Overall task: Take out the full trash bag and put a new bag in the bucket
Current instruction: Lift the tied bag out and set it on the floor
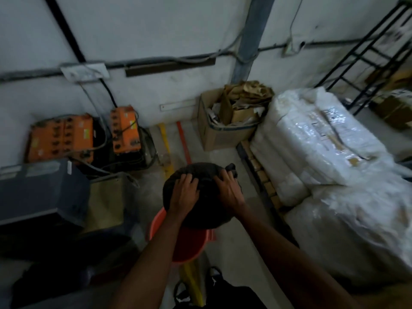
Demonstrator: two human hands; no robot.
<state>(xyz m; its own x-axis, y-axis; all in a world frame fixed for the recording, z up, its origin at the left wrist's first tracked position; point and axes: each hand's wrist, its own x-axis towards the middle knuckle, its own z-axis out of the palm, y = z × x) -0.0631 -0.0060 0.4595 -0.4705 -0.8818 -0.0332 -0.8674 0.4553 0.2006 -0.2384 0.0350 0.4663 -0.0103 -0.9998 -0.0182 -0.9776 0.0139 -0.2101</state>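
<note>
- The full black trash bag (196, 197) was held above the far rim of the orange bucket (182, 244).
- The left hand (184, 195) and the right hand (228, 192) were clamped on its top.
- A cardboard box (223, 130) stood beyond, by the wall.

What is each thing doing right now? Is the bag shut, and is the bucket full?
Black trash bag: full, top tied, sitting in the bucket's mouth.
Orange bucket: upright, filled by the bag.
Left hand: gripping the bag's top.
Right hand: gripping the bag's top.
Cardboard box: open, overflowing with scraps.
</note>
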